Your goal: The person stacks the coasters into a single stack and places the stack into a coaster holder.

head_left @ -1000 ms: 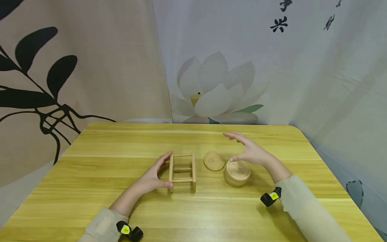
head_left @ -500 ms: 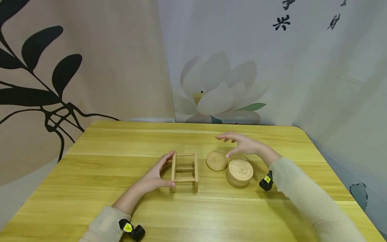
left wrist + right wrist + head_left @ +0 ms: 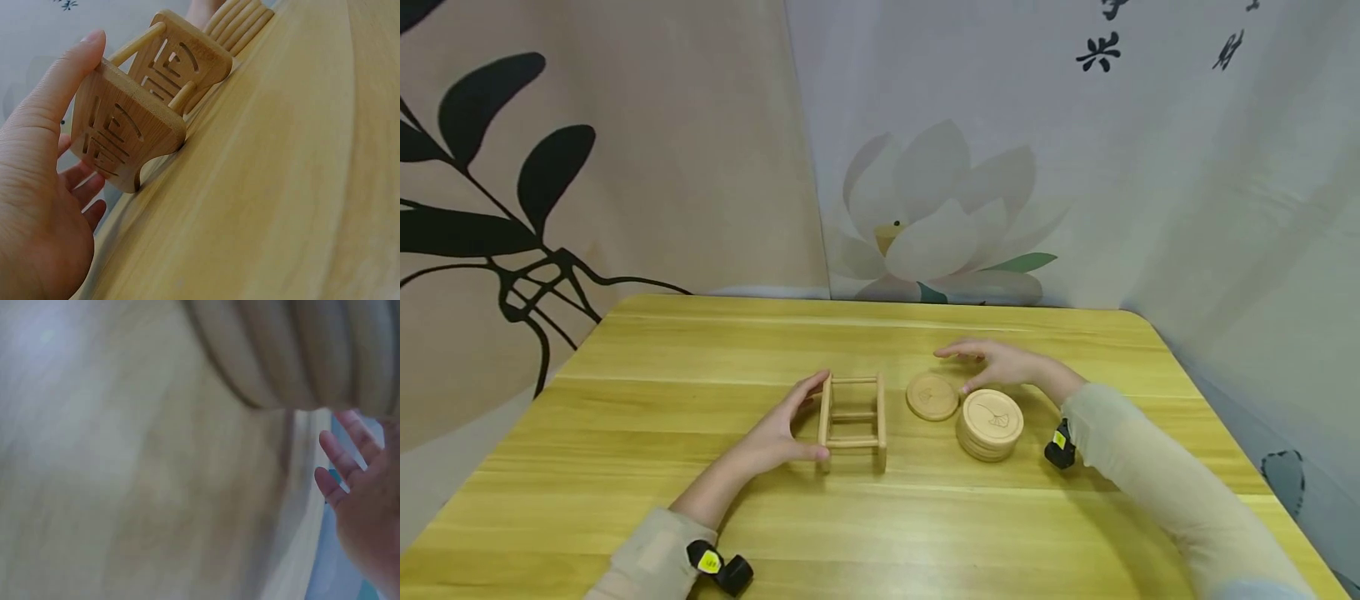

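A small wooden coaster holder (image 3: 881, 427), two cut-out side panels joined by thin rods, stands on the table. My left hand (image 3: 775, 435) grips its left panel, thumb on the near edge and fingers at the far edge; the left wrist view shows the thumb over the slotted panel (image 3: 122, 122). To the right lies a single round wooden coaster (image 3: 932, 397). Beside it stands a stack of coasters (image 3: 989, 427), the top one bearing a leaf design. My right hand (image 3: 1006, 364) hovers behind the stack, fingers extended over the single coaster's far side, holding nothing.
The wooden table (image 3: 880, 533) carries all of these. Behind it hangs a printed curtain (image 3: 715, 183) with plant and lotus motifs. A black wrist camera (image 3: 722, 567) sits on the left sleeve, another camera (image 3: 1060, 446) on the right.
My right hand has moved left and away from me, off the top of the stack to behind it, then sunk lower by the single coaster. The left hand keeps its grip on the coaster holder.
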`<act>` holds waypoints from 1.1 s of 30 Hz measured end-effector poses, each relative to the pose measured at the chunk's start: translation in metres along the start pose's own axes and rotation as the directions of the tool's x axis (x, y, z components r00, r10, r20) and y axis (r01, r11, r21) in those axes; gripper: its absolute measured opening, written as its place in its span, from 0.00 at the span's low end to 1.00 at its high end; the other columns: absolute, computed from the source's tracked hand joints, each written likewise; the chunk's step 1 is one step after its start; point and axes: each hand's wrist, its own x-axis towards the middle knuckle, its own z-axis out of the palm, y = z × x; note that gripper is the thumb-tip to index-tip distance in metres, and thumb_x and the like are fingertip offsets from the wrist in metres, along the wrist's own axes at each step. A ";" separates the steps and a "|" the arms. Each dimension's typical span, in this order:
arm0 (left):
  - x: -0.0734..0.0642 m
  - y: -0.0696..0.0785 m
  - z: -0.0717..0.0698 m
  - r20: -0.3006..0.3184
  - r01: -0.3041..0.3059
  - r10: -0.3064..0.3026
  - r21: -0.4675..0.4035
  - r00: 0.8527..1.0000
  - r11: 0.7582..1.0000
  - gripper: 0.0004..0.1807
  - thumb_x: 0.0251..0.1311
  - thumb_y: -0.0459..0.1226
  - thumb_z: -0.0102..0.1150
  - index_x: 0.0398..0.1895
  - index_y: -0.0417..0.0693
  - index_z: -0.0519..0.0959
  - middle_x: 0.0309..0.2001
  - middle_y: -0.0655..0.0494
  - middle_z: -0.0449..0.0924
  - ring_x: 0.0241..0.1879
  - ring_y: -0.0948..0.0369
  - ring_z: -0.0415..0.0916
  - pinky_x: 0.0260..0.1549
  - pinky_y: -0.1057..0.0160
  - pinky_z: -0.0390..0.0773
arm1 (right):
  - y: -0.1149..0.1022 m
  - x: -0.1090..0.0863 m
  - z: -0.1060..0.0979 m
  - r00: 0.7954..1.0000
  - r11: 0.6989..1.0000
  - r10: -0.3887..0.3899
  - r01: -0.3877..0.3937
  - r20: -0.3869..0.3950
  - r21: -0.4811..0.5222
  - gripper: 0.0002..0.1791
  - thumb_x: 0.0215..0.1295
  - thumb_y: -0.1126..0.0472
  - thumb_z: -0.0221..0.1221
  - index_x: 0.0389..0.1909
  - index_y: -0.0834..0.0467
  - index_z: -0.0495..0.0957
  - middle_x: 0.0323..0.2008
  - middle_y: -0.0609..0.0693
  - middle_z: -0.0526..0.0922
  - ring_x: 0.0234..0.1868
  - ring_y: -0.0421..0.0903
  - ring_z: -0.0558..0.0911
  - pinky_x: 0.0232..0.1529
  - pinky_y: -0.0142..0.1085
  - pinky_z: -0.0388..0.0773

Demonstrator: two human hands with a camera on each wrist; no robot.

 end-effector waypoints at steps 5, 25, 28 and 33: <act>0.001 0.000 0.000 0.005 -0.008 0.008 0.003 1.000 1.000 0.60 0.45 0.51 0.75 0.77 0.53 0.46 0.74 0.50 0.47 0.69 0.40 0.47 0.63 0.34 0.49 | 0.007 0.000 0.004 0.999 0.999 -0.033 0.033 0.017 0.007 0.38 0.57 0.61 0.67 0.69 0.62 0.63 0.67 0.58 0.62 0.68 0.58 0.59 0.66 0.54 0.55; -0.001 -0.002 0.000 0.003 -0.011 0.011 -0.020 1.000 1.000 0.59 0.45 0.47 0.75 0.77 0.55 0.47 0.73 0.49 0.48 0.69 0.39 0.47 0.63 0.34 0.48 | 0.010 0.006 0.013 0.996 0.987 -0.085 0.089 0.033 -0.134 0.36 0.56 0.54 0.67 0.66 0.57 0.69 0.66 0.61 0.61 0.66 0.60 0.55 0.62 0.60 0.53; -0.001 -0.002 -0.001 0.002 -0.005 0.005 -0.029 1.000 1.000 0.59 0.45 0.46 0.76 0.77 0.53 0.47 0.73 0.49 0.48 0.69 0.39 0.47 0.62 0.34 0.49 | 0.009 0.005 0.013 0.997 0.989 -0.069 0.074 0.041 -0.128 0.36 0.56 0.54 0.67 0.67 0.56 0.69 0.68 0.60 0.59 0.68 0.59 0.53 0.63 0.60 0.50; 0.000 -0.002 -0.002 0.006 -0.004 0.004 -0.022 1.000 1.000 0.59 0.46 0.46 0.75 0.77 0.54 0.47 0.73 0.49 0.48 0.69 0.40 0.47 0.63 0.35 0.49 | 0.010 0.005 0.013 0.998 0.988 -0.058 0.063 0.037 -0.140 0.36 0.56 0.53 0.67 0.67 0.56 0.69 0.68 0.59 0.59 0.68 0.59 0.52 0.63 0.59 0.50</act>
